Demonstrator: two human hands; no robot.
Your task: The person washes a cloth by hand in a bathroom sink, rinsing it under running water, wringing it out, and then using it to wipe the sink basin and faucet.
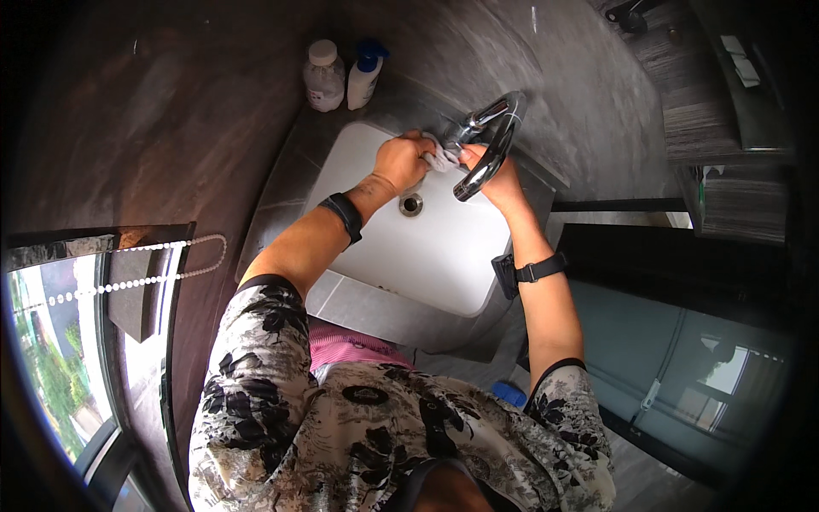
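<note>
A light-coloured cloth [440, 158] is bunched at the back rim of a white sink basin [441, 249], beside the base of a chrome faucet [508, 128]. My left hand [402, 161] grips the cloth from the left, fingers curled. From the right my right hand [494, 176] reaches behind the curved spout, its thumb and fingertips at the cloth's right end; the spout hides part of this hand, so its hold is unclear. The metal drain [411, 205] lies in the basin just below my left hand.
A clear plastic bottle with a white cap [324, 77] and a pump bottle with a blue top [365, 75] stand at the counter's back left corner. Grey tile [365, 306] surrounds the basin. A beaded blind chain [208, 240] hangs at left by the window.
</note>
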